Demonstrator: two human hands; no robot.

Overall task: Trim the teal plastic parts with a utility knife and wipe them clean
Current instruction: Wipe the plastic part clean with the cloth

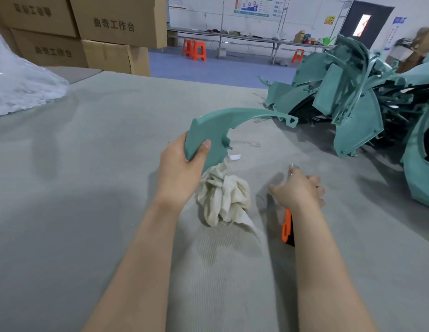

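My left hand grips the thick end of a curved teal plastic part, holding it above the grey table. The part arcs up and to the right. Below it lies a crumpled off-white rag. My right hand grips an orange and black utility knife; the handle sticks out toward me under the wrist and a thin blade tip shows past the fingers. A heap of several teal parts lies at the right.
Stacked cardboard boxes stand at the back left beside a clear plastic bag. A small white scrap lies on the table near the rag. Orange stools and long benches stand across the blue floor behind.
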